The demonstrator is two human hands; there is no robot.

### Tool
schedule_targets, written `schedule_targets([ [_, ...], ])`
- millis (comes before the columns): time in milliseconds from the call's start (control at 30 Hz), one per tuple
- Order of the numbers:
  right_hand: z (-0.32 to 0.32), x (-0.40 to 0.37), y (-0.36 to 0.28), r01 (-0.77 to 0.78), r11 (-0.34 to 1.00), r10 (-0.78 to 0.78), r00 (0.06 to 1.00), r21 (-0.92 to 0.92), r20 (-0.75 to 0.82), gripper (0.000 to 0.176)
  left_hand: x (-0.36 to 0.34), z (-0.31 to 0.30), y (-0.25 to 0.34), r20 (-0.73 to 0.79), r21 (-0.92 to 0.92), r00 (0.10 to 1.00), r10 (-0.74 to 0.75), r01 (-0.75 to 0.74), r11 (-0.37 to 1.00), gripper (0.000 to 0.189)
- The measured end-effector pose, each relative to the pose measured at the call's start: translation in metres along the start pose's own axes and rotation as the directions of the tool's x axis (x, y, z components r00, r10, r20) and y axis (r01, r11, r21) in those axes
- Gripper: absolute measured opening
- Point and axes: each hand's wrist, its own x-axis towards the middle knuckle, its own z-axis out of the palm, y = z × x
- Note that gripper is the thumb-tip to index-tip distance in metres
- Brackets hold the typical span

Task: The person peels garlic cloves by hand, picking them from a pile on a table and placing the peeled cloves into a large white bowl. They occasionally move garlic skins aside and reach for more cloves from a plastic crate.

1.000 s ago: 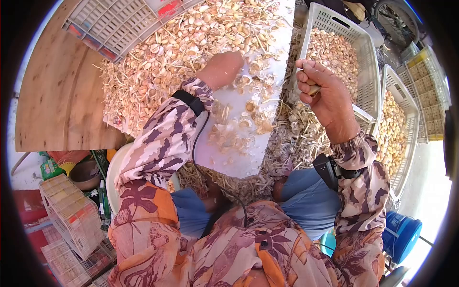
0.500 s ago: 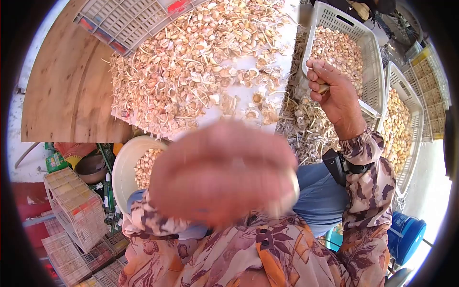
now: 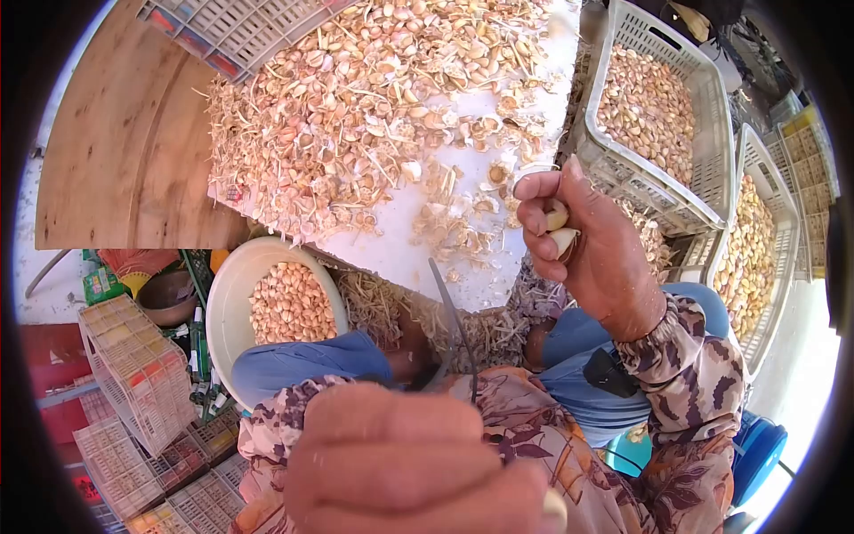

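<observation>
Close to the lens, at the bottom middle of the head view, my left hand (image 3: 400,463) is curled into a blurred fist. A pale garlic clove (image 3: 555,512) shows at its right edge. Above the fist juts a thin, dark, pointed strip (image 3: 451,311), blade-like; how it joins the hand is hidden. My right hand (image 3: 592,240) is raised at the right, fingers bent around two pale garlic cloves (image 3: 560,227). Left of it, unpeeled garlic cloves (image 3: 356,116) and dry stems are heaped on a white tabletop (image 3: 356,249).
A round tub (image 3: 229,307) of cloves stands by my left knee. Plastic crates (image 3: 707,182) full of cloves stand at the right. More crates (image 3: 133,374) stack at the lower left. A wooden board (image 3: 116,160) lies beyond the heap; a blue bucket (image 3: 756,454) stands lower right.
My left hand has dropped toward the bottom of the view, uncovering the dark strip, my knees and the table's near edge. My right hand has moved lower and slightly left, showing its cloves more clearly.
</observation>
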Motion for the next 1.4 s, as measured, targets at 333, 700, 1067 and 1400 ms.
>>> schedule_targets([
  [333,-0.016,0.023,0.002,-0.007,0.993,0.011,0.999,0.114,-0.032,0.019,0.048,-0.022,-0.323,0.426,0.775,0.848,-0.317,-0.161,0.611,0.015],
  [700,-0.045,0.031,0.002,0.039,0.996,-0.025,0.986,0.079,-0.165,0.015,0.04,-0.042,-0.219,0.138,-0.357,0.688,-0.713,0.706,0.612,0.02],
  [1067,-0.015,0.02,0.005,0.004,1.0,-0.004,0.994,-0.004,-0.112,0.017,0.005,-0.012,0.018,-0.142,-0.634,0.99,0.023,-0.109,0.766,0.007],
  [1400,-0.009,0.008,-0.007,0.072,0.996,-0.072,0.997,0.049,-0.006,0.019,-0.068,-0.194,-0.084,-0.056,0.904,0.905,-0.421,0.226,0.364,0.017],
])
